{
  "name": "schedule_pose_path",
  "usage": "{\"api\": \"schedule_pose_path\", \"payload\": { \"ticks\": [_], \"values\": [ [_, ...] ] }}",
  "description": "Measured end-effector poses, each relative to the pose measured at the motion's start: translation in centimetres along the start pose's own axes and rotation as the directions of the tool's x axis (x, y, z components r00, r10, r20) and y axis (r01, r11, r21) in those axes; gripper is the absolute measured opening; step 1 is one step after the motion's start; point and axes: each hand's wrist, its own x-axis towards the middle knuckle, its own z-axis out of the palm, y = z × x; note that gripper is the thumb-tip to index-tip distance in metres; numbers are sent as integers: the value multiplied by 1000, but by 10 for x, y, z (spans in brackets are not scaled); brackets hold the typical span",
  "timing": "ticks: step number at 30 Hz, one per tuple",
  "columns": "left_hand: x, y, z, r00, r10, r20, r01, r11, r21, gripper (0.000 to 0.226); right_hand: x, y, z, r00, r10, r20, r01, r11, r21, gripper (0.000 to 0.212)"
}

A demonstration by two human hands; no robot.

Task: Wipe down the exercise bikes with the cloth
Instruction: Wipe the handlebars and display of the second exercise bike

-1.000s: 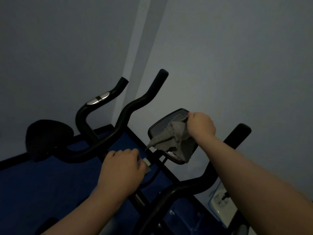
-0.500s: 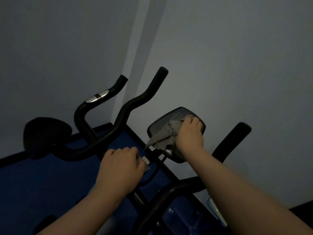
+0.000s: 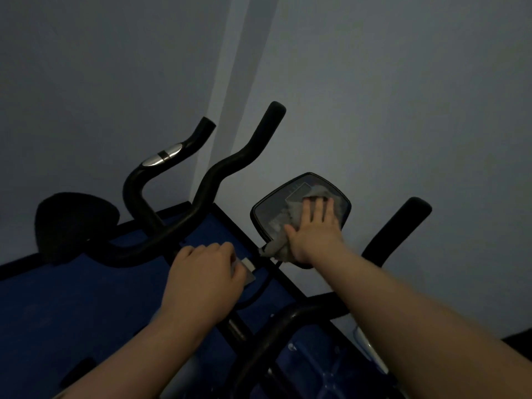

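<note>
Cloth (image 3: 290, 223) now flattened under right hand (image 3: 315, 230), fingers straight, mid console (image 3: 266, 214), no longer bunched at upper edge; left hand (image 3: 201, 279) grips handlebar (image 3: 138, 251). Console wipe underway.

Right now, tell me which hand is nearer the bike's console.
Right. The right hand presses the cloth flat on the console; the left hand grips the handlebar stem, lower left, apart from it.

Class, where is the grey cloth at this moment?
In the head view, right of centre, the cloth lies on the bike's console, pressed flat under the right hand, right of the black handlebar.
</note>
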Motion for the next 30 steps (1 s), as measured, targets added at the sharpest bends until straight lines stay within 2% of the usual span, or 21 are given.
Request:
{"api": "schedule_pose_path", "payload": {
  "ticks": [3, 7, 9, 13, 15, 17, 19, 21, 23, 27, 28, 30],
  "values": [
    [0, 0, 0, 1000, 0, -4, 0, 1000, -1, 23, 15, 11, -7, 998, 58, -34, -56, 997, 59, 79],
    [0, 2, -1, 1000, -3, -6, 3, 1000, 18, 23, 37, -18, -19, 987, 28, -160, 4, 982, 191, 75],
    [0, 1, -2, 1000, -9, -1, 9, 1000, 14, 23, 34, -31, -18, 988, -37, -151, 61, 986, 157, 73],
    [0, 2, -3, 1000, 4, 8, -4, 999, 35, 22, 2, -21, 8, 968, -250, -8, 249, 966, -75, 74],
    [0, 1, -2, 1000, 1, 12, -1, 999, 34, 22, -1, 2, 7, 981, -178, 83, 186, 977, -107, 76],
    [-1, 1, -1, 1000, 3, 6, -3, 1000, 26, 22, 4, 22, -5, 993, -11, 119, 20, 997, -78, 77],
    [-1, 1, 0, 1000, -2, -6, 2, 1000, 7, 22, 16, 26, -18, 989, 108, 97, -106, 994, -23, 77],
    [0, 0, 1, 1000, -9, -22, 9, 1000, -12, 22, 28, 13, -28, 991, 131, 33, -133, 989, 64, 77],
    [0, 0, 1, 999, -14, -39, 13, 999, -35, 22, 33, -8, -33, 995, 95, -29, -91, 988, 126, 74],
    [0, 0, -3, 994, -27, -101, 12, 989, -147, 19, 10, -44, -20, 975, -178, -132, 178, 984, -11, 72],
    [-1, -1, -4, 992, -43, -116, 18, 979, -204, 17, -3, -47, -16, 963, -215, -163, 222, 975, 30, 71],
    [-3, -4, -5, 983, -119, -137, 56, 919, -390, 16, -28, -51, -15, 950, -228, -216, 270, 943, 193, 55]
  ]
}}
